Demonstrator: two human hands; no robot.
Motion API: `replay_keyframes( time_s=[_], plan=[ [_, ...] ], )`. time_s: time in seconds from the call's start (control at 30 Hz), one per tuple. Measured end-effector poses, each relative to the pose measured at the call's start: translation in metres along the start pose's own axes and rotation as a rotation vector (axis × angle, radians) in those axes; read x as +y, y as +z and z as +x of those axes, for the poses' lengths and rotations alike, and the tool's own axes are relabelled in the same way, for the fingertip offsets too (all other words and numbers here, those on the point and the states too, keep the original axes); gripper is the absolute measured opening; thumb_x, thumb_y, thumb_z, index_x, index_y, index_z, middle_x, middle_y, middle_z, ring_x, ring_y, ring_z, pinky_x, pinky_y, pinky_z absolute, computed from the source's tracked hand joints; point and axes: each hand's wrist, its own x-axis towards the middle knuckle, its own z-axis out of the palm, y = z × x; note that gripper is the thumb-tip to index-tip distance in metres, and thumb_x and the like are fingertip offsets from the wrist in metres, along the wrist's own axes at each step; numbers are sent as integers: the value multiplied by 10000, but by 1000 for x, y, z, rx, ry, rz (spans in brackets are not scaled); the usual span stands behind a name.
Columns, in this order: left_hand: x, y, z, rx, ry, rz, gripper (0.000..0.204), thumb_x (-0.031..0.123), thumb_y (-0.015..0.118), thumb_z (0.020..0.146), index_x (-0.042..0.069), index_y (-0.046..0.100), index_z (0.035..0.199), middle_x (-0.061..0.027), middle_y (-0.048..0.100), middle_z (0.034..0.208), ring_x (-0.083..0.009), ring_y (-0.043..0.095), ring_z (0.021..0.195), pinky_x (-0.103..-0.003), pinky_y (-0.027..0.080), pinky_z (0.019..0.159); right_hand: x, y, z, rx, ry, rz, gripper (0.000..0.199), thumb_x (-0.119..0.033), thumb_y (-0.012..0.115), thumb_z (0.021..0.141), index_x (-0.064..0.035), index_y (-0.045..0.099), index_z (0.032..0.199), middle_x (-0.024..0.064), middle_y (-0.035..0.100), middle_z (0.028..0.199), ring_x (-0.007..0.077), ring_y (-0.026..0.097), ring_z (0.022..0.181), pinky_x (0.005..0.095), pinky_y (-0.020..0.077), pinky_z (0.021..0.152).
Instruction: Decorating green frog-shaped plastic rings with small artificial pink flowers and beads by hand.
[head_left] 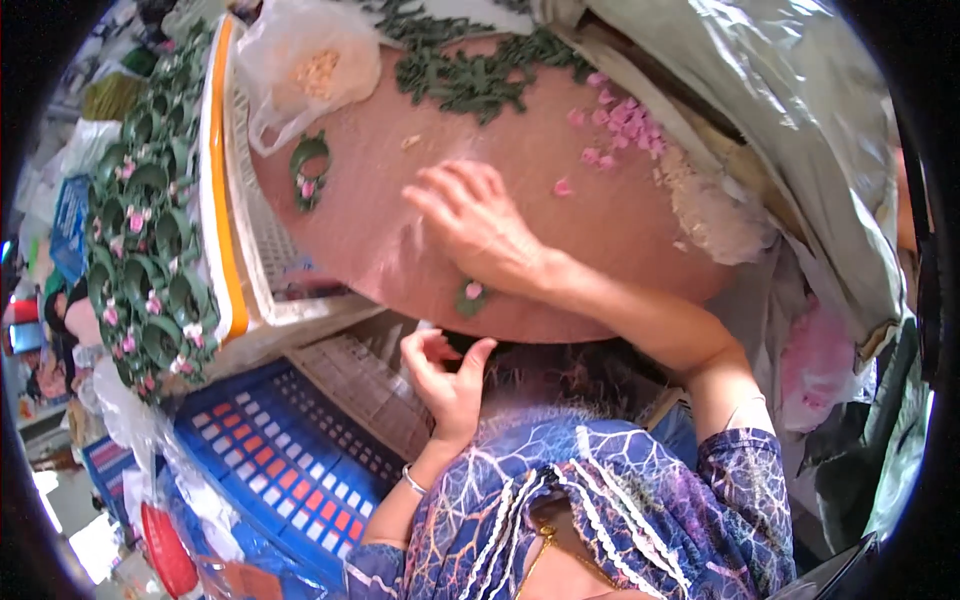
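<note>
Reaching across the round table (400, 240), right hand (480, 225) lies flat, fingers spread, grasping nothing; left hand (445, 375) half-curled, empty, below table edge. Small leaf cup w/ pink bud (470, 296) sits just behind right wrist — risk: forearm could nudge it off the edge.

Head view, single fisheye: looks steeply down from above the person's chest, close over the near edge of the round tray (400, 190); rim areas bent, probably unreliable.
</note>
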Motion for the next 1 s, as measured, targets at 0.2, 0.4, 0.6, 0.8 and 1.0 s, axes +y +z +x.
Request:
replay_keyframes(
  time_s=[0.2, 0.4, 0.6, 0.8, 1.0],
  plan=[
    [14, 21, 47, -59, 725, 644, 488, 141, 864, 670, 41, 597, 1067, -134, 584, 1048, -316, 555, 996, -445, 431, 891, -2, 3, 0, -78, -30, 26, 599, -129, 530, 838, -137, 440, 1430, 138, 436, 1421, 326, 374, 1341, 487, 245, 1141],
    [14, 32, 55, -7, 613, 533, 464, 108, 853, 673, 39, 613, 1064, -114, 610, 937, -308, 592, 882, -434, 451, 850, 11, 10, -1, -24, 111, 225, 554, -66, 637, 849, -86, 481, 1381, 140, 511, 1352, 327, 441, 1295, 456, 361, 1079],
    [12, 39, 66, -27, 584, 564, 492, 204, 845, 722, 22, 621, 1120, -124, 636, 996, -309, 609, 916, -446, 455, 859, 24, -42, -2, 196, 271, 469, 238, 25, 661, 816, -36, 668, 1046, 117, 677, 1069, 303, 622, 1047, 398, 496, 914],
    [14, 42, 69, 36, 683, 634, 515, 213, 853, 712, 51, 623, 1143, -95, 650, 1015, -286, 608, 898, -437, 445, 868, 76, -117, -49, 156, 567, -408, 192, -7, 617, 788, -55, 705, 951, 161, 666, 965, 354, 613, 948, 456, 476, 853],
    [14, 44, 67, 22, 648, 620, 553, 206, 859, 711, 46, 605, 1175, -102, 665, 961, -305, 621, 895, -482, 439, 901, 106, -122, -85, 137, 711, -449, 160, -66, 638, 793, -68, 702, 940, 159, 642, 1001, 368, 586, 978, 476, 449, 866]
  ],
)
